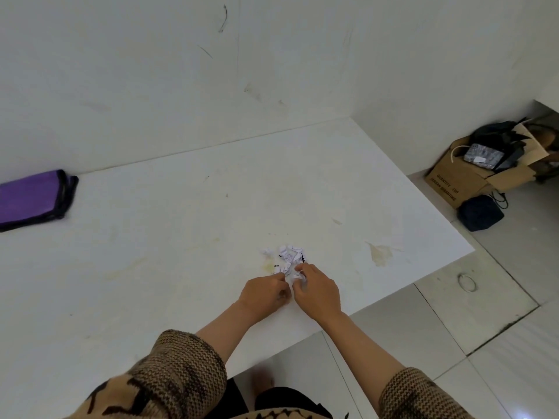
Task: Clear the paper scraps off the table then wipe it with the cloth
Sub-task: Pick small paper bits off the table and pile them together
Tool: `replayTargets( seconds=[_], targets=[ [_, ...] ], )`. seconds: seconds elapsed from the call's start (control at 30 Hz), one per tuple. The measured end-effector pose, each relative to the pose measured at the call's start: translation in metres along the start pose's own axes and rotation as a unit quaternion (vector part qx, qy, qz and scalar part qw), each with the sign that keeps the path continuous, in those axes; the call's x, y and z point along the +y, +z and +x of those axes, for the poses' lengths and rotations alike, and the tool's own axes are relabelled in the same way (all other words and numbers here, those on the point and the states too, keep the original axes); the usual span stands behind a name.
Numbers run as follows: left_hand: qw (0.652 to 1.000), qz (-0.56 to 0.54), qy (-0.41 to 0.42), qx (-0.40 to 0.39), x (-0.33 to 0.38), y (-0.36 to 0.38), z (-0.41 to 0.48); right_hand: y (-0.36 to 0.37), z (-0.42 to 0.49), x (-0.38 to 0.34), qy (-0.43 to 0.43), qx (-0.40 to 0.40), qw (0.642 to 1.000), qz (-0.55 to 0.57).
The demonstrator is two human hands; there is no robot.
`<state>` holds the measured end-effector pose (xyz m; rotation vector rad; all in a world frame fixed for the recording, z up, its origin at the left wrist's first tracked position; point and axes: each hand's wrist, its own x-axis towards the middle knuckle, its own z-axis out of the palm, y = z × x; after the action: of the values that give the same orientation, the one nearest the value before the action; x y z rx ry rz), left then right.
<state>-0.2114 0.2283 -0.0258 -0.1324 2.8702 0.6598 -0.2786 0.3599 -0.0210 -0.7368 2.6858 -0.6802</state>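
Observation:
A small heap of crumpled white paper scraps with black print lies on the white table, near its right front corner. My left hand is at the heap's near edge, fingertips pinched on a scrap. My right hand is beside it, fingers curled around a few white scraps. A folded purple cloth with dark edging lies far left on the table, against the wall, well away from both hands.
Yellowish stains mark the table to the right of the heap. On the tiled floor at the right stand an open cardboard box of dark items, a dark bag and a loose ring.

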Motion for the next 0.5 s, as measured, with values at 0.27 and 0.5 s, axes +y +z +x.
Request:
replayTargets(
  seconds=[0.27,0.5],
  targets=[
    [0.999,0.01,-0.041,0.011,0.004,0.002,0.004,0.0,0.0,0.0,-0.002,0.008,1.0,0.001],
    [0.996,0.017,0.058,0.067,-0.006,0.009,-0.005,0.001,0.001,0.003,-0.002,0.006,1.0,0.005]
  ],
)
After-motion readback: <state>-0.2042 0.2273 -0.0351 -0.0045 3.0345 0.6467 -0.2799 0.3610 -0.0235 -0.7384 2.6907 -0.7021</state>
